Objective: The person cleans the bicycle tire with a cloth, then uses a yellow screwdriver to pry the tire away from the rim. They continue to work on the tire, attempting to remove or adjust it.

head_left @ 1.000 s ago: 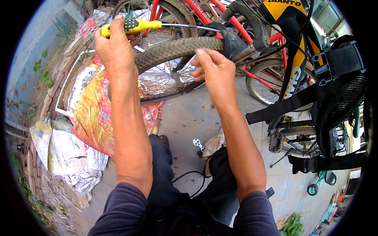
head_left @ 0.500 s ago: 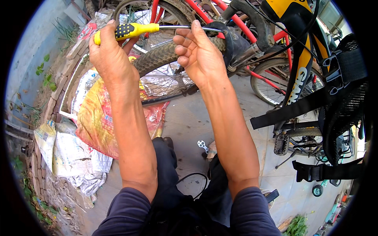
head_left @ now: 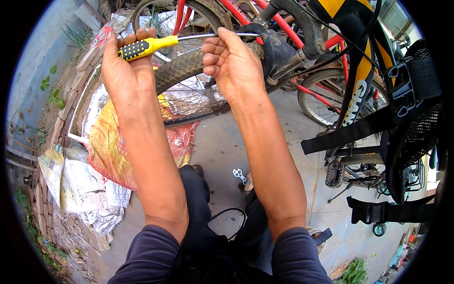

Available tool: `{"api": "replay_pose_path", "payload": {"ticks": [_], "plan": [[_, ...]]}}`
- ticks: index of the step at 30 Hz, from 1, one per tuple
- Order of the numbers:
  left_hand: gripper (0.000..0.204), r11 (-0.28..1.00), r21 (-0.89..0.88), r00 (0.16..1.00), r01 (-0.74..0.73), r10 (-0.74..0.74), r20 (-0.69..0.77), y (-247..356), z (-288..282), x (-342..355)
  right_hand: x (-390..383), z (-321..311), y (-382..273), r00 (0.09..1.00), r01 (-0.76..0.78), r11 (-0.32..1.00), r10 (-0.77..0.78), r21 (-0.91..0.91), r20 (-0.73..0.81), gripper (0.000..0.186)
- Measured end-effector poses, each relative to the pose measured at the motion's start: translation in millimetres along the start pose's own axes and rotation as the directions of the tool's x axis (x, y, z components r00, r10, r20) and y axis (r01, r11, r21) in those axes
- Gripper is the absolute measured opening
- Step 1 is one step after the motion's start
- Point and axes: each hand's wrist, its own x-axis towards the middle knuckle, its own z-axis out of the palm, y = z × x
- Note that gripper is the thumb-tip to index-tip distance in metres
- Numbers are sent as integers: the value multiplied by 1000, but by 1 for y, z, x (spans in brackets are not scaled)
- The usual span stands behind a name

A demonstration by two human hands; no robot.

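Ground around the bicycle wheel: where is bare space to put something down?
The paved ground is bare between the right forearm and the black pedal. A small metal wrench lies near the knees. Left of the left forearm, sacks and crumpled papers crowd the ground.

Sunlit paved yard (head_left: 283,123), blue wall (head_left: 42,52)

Yellow-black screwdriver (head_left: 156,43) horizontal, shaft over knobby tyre (head_left: 182,68).
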Motion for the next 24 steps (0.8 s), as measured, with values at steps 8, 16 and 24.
{"api": "replay_pose_path", "payload": {"ticks": [8,16,24], "plan": [[9,995,2,982,-96,94,161,-2,3,0,0,-1,-2,999,37,998,-36,-41,33,35],[7,992,-83,922,-92,116,368,-4,-4,2,-2,0,-4,999,27,998,-25,-64,32,35],[27,874,434,970,-218,145,194,5,-1,-12,2,3,1,998,59,995,-57,-75,24,29]]}}
